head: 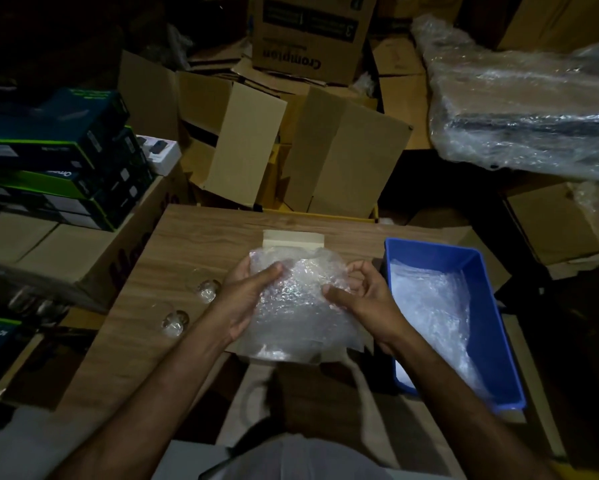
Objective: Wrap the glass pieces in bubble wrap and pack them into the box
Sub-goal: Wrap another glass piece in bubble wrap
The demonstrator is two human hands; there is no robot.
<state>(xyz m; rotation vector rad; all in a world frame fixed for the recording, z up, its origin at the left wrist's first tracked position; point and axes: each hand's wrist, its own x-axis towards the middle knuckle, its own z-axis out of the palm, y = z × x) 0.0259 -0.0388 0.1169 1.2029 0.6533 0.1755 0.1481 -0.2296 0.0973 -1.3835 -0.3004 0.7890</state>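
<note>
Wrapping under way: we see both hands closed on a bundle of bubble wrap (298, 306) held just above a small cardboard box (292, 239) on the wood-grain worktop (194, 244) — the left hand (253, 299) curls around the bundle's near-left side with the thumb pressed on top, while the right hand (356, 296) pinches a fold of film at the right edge. We judge a glass piece to be inside, though the cloudy, dimpled plastic hides it. Two more rounded clear glass pieces (208, 289) (175, 322) lie unwrapped on the worktop to the left, well apart from the bundle. A blue plastic bin (495, 327), hard-walled and rectangular, sits to the right holding loose sheets of wrap (433, 306). The next move, as we read it, calls for tucking in the loose lower flap so the soft film stays closed, then lowering the bundle gently into the box — the wrap is slippery and springy, and its contents fragile. Stacked brown cartons (339, 157) crowd the dim background.
</note>
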